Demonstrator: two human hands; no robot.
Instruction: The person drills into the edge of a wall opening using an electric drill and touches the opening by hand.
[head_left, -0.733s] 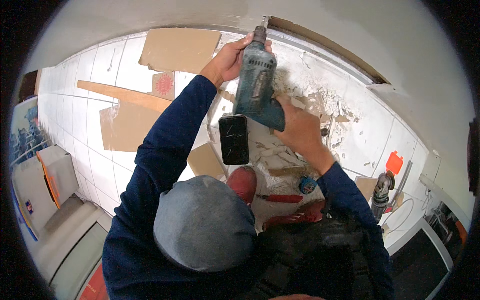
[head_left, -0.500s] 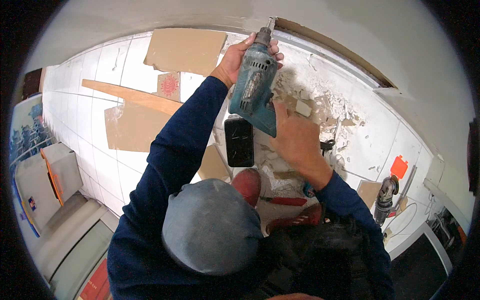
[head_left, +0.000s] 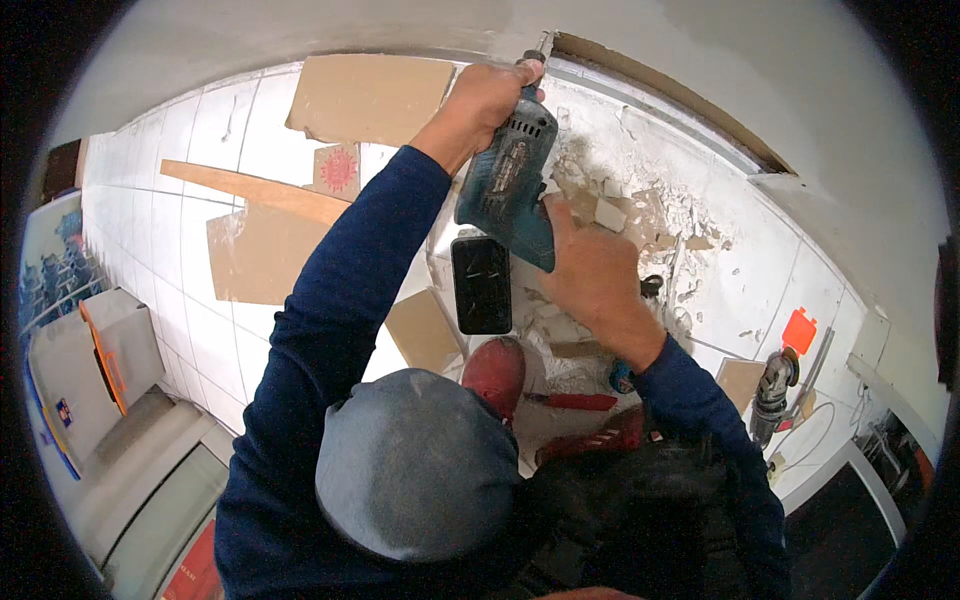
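A blue-green power drill [head_left: 508,175] is held at an upward slant, its bit meeting the wall at the end of a long cut opening [head_left: 660,95]. My left hand [head_left: 485,105] is closed around the front of the drill, by the chuck. Around its rear handle my right hand [head_left: 600,280] is wrapped; the trigger finger is partly hidden. Beneath the drill, on the floor, lies a black phone-like slab [head_left: 481,286]. White plaster rubble [head_left: 655,215] is scattered to the right of the drill, below the opening.
Cardboard sheets [head_left: 370,98] and a wooden board [head_left: 250,190] lie on the white tiles to the left. An angle grinder [head_left: 772,392] rests at right beside an orange plastic piece [head_left: 799,330]. A red-handled tool [head_left: 575,401] is near my red shoes [head_left: 495,372].
My left hand has turned and slid forward, from supporting the drill's front to wrapping over the chuck area. The drill and right hand stay nearly in place.
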